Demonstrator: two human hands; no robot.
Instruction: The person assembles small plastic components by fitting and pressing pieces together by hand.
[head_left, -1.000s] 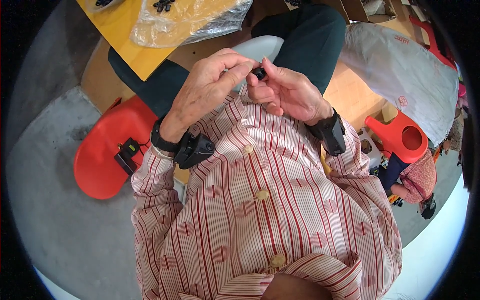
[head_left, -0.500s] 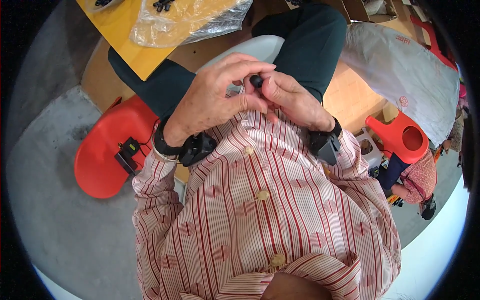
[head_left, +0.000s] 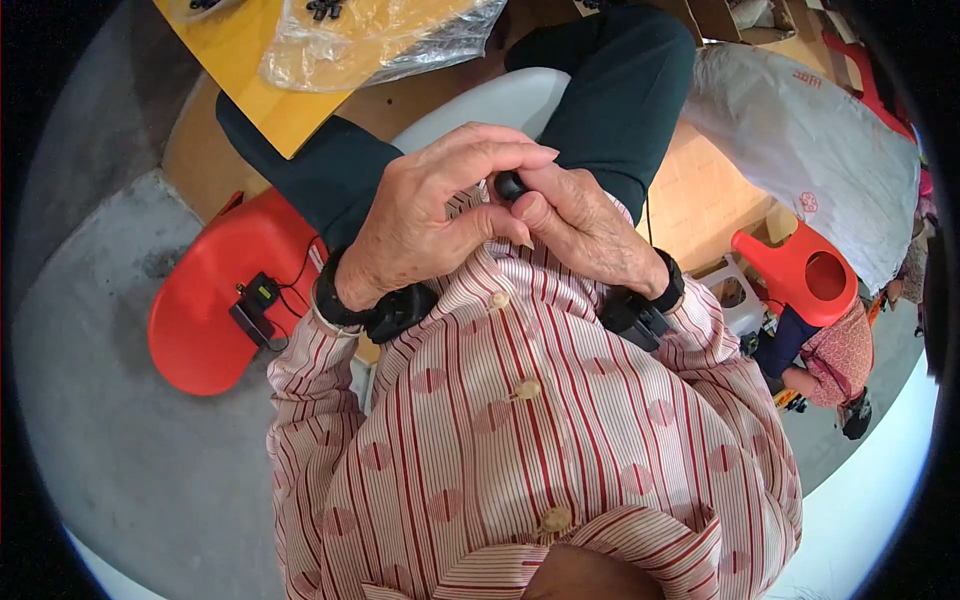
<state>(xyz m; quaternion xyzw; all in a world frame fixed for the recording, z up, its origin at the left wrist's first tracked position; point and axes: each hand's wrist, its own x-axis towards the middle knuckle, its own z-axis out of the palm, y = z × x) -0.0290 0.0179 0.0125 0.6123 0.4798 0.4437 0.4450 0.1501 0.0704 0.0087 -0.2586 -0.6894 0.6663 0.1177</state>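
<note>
The small black rounded part (head_left: 509,185) is between my two hands, in front of my striped shirt (head_left: 460,420), and no table carries it. My right hand (head_left: 600,225) pinches it with thumb and index finger, so it lies at the left side of these fingertips. My left hand (head_left: 425,215) makes an arch around it, thumb and index finger standing apart; its other fingers are mostly hidden, and I cannot tell if they also hold the part. The right thumb is nearer to it than the left one. Only its rounded end is showing; the long axis seems to go under the right thumb, but I am not sure

The yellow worktop (head_left: 230,60) is ahead to the left, its near corner pointing toward me, well apart from my left hand. A transparent plastic bag (head_left: 420,60) lies over its right edge, with some black pieces (head_left: 324,10) there. Between this edge and my right leg (head_left: 620,100) there is room, above a pale grey curved plastic surface (head_left: 500,105)
</note>
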